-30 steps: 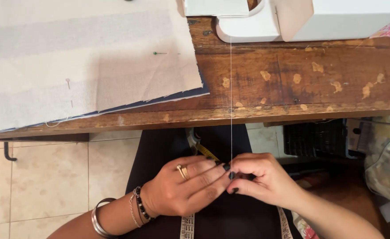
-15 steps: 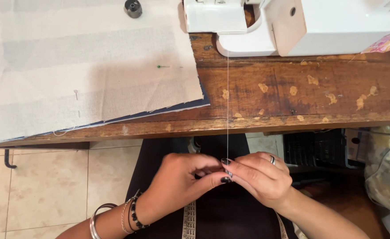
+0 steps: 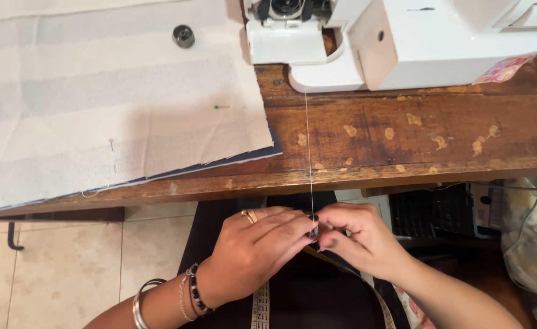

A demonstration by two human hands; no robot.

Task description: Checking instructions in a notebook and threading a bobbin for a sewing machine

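Observation:
My left hand point(image 3: 256, 247) and my right hand point(image 3: 360, 237) meet over my lap, below the table edge. Their fingertips pinch a small dark bobbin point(image 3: 313, 232) between them. A thin white thread point(image 3: 308, 152) runs taut from the bobbin up across the wooden table point(image 3: 402, 140) to the white sewing machine point(image 3: 402, 36). My left hand wears a gold ring and bracelets at the wrist. A measuring tape point(image 3: 260, 307) hangs down over my dark clothing.
Pale striped fabric point(image 3: 98, 103) over a dark blue layer covers the table's left half, with pins stuck in it. A metal bobbin point(image 3: 183, 36) lies on the fabric. A dark pedal or box point(image 3: 430, 213) and patterned cloth point(image 3: 533, 237) sit at the right, over tiled floor.
The view has tilted up, showing more of the sewing machine. Both hands have closed in tighter around the bobbin, with the left hand's fingers now over it.

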